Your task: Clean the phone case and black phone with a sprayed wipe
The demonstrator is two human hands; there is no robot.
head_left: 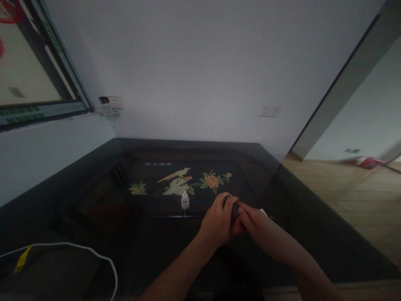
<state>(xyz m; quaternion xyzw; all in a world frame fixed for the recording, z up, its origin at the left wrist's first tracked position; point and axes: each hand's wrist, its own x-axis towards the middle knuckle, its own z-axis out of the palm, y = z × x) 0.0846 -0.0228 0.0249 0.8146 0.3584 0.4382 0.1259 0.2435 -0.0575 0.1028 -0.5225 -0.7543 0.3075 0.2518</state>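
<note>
A pale wall is rising behind a glossy dark table, whose top is showing an inlaid bird and a pink flower. Over the table's near-right part, in front of the flower, a small dark object is sitting between the person's two hands. Its visible part is slanting from upper left to lower right; fingers are covering the rest, so its full long axis and which end is leading cannot be told. The left hand is curling around it from the left, fingers bent over its top, hardly open. The right hand is closing in from the right, thumb and fingers gathered against its right side, with little gap showing. A white piece is peeking out just beyond the right wrist. Left of the hands, a small capped bottle is standing upright, well apart from the white cord curving across the near-left corner.
</note>
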